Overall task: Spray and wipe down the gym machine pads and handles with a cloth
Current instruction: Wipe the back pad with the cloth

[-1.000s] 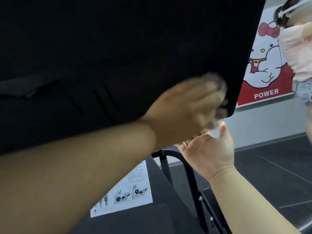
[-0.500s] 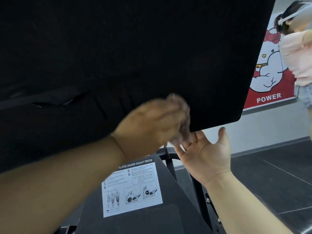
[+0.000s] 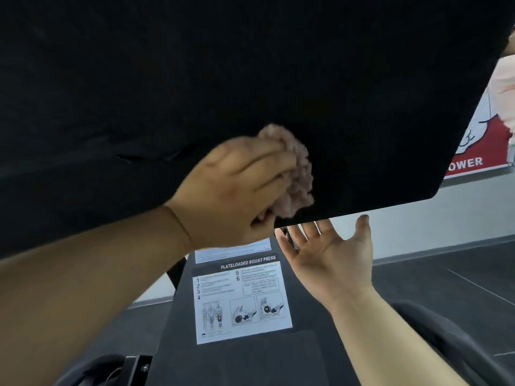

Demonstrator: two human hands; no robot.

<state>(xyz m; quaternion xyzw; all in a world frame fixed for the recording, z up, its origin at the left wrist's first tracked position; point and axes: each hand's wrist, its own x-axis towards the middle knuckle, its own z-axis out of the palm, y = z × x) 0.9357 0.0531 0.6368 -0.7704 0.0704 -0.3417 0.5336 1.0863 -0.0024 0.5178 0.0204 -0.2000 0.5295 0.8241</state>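
Observation:
A large black pad (image 3: 250, 65) of the squat press machine fills the upper view. My left hand (image 3: 234, 190) grips a bunched pinkish cloth (image 3: 295, 174) and presses it against the pad near its lower edge. My right hand (image 3: 331, 257) is held open just under the pad's lower edge, palm up, fingers spread and reaching behind the edge. No spray bottle is in view.
Below the pad, the machine's black frame (image 3: 250, 363) carries a white instruction label (image 3: 242, 299) reading "PLATELOADED SQUAT PRESS". A red and white poster (image 3: 482, 151) hangs on the right wall. Another person's pink sleeve (image 3: 504, 87) shows at the right edge. Dark floor lies beyond.
My left hand with the cloth has slid left along the pad's lower edge and then up onto the pad face. My right hand stayed under the edge, fingers opening.

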